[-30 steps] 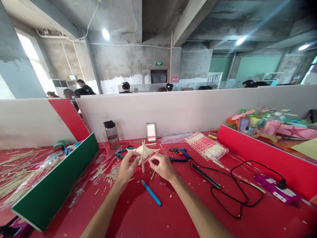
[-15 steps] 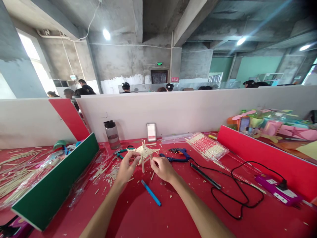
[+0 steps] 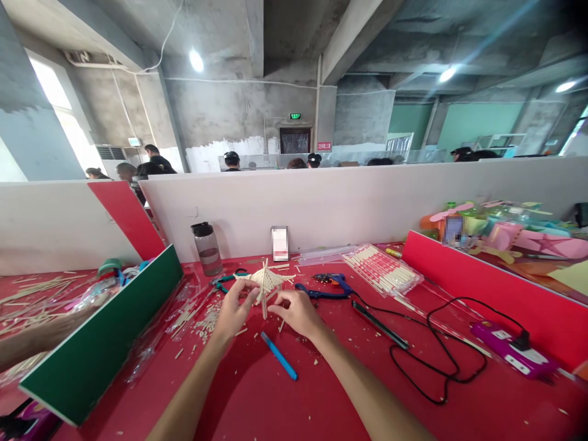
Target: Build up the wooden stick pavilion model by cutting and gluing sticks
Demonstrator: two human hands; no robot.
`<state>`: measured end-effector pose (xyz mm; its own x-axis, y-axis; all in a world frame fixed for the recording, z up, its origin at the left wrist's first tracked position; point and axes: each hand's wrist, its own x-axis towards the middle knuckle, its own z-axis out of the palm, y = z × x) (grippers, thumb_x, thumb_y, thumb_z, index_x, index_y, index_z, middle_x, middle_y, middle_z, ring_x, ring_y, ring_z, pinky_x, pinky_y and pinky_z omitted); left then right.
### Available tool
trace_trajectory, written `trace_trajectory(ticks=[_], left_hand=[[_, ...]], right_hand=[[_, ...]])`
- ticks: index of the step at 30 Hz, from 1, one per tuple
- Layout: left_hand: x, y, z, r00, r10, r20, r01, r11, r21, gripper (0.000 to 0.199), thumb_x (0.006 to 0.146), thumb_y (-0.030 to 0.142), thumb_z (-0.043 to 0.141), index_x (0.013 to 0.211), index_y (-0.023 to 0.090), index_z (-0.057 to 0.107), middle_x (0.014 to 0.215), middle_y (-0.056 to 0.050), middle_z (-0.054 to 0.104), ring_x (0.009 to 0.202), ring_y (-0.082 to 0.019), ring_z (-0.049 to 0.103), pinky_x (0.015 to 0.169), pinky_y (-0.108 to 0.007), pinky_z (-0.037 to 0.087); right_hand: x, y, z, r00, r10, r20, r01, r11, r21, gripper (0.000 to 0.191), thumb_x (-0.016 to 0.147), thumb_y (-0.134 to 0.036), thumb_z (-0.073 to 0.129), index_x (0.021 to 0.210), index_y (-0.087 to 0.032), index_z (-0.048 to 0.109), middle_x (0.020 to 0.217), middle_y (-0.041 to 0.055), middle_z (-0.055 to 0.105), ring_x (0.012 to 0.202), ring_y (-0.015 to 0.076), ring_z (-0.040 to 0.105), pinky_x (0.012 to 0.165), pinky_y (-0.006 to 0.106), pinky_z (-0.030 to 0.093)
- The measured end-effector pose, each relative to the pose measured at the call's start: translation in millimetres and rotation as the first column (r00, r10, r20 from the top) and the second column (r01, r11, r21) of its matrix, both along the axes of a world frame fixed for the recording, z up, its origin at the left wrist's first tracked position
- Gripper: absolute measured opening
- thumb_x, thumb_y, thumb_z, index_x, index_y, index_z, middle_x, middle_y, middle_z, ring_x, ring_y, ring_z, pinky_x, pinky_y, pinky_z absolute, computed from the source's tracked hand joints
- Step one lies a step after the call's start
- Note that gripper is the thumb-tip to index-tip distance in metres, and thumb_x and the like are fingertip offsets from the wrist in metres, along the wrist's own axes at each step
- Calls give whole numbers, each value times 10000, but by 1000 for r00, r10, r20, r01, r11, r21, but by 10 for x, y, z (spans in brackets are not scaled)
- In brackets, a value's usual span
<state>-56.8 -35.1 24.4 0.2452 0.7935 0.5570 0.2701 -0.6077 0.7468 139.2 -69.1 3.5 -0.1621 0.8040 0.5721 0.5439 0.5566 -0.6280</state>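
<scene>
A small model of pale wooden sticks (image 3: pixel 266 280), with a pointed, roof-like top, is between my two hands at the middle of the red table. My left hand (image 3: pixel 236 308) grips its left side, fingers curled with the thumb toward the sticks. On the right, my right hand (image 3: pixel 295 311) has its thumb and forefinger pinched at the model's lower right; whatever lies between the fingertips is too small to make out. A blue pen (image 3: pixel 279 356) lies just in front of the model. Stick offcuts (image 3: pixel 207 321) are scattered at the left.
Behind stand a bottle (image 3: pixel 207 250) and a phone (image 3: pixel 280 244). Pliers (image 3: pixel 228 282), a glue gun (image 3: pixel 328 286) and packed sticks (image 3: pixel 382 269) lie around. A black cable runs to a purple power strip (image 3: pixel 512 349). Green (image 3: pixel 105 337) and red (image 3: pixel 487 294) dividers flank me; another person's arm (image 3: pixel 41 337) is beyond the green one.
My right hand has shifted slightly left, its fingertips now lower and nearer the model's upright sticks. Another person's arm has come into view at the left, behind the green divider.
</scene>
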Motion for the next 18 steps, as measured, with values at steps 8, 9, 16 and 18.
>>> trace_trajectory(ticks=[8,9,16,18], left_hand=[[1,-20,16,997,3,73,-1,1000,-31,206,926,357,536,930,176,635,865,-36,639,793,-178,591,737,-276,462],[-4,-11,11,995,6,95,-2,999,-38,199,922,350,538,917,176,634,846,-31,633,779,-175,585,728,-274,460],[-49,62,-29,982,73,175,-52,991,-125,263,891,416,554,799,174,603,721,-4,591,664,-152,541,650,-256,422],[-61,74,-41,986,89,141,-64,983,-171,359,896,480,525,708,177,568,629,13,542,597,-142,499,601,-252,390]], right_hand=[[93,-111,122,878,357,320,-323,933,-156,194,913,-179,588,911,-241,772,903,14,783,838,168,712,783,224,451],[115,-116,132,868,373,328,-328,926,-185,202,896,-161,596,933,-251,773,913,6,785,854,169,715,794,220,453],[285,-95,208,915,170,367,-85,968,-236,184,857,-374,695,772,-226,761,737,17,756,690,170,681,644,230,413],[337,-88,237,913,98,396,-11,976,-217,272,892,-414,650,733,-215,744,696,30,738,667,176,667,635,239,401]])
